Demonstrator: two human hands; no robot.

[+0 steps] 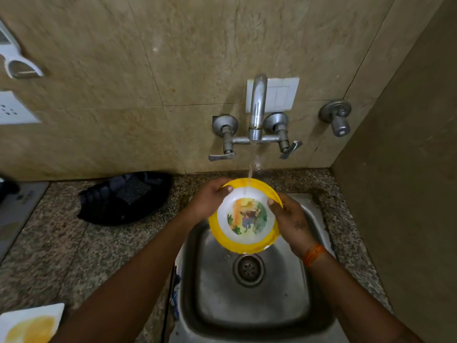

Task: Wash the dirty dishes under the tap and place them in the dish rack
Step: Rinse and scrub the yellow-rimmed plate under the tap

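Observation:
A round plate (247,240) with a yellow rim, white inside and a cartoon picture is tilted over the steel sink (286,300). My left hand (210,201) grips its upper left rim and my right hand (291,224) grips its right rim, thumbs on the inner face. Water runs from the wall tap (257,112) onto the plate's top edge. A black dish rack (123,198) lies on the counter to the left of the sink, against the wall.
A white square plate with yellow stains (29,323) lies at the bottom left on the speckled granite counter (74,256). A second valve (337,117) sticks out of the wall at right. A side wall closes off the right. Sockets sit on the left wall.

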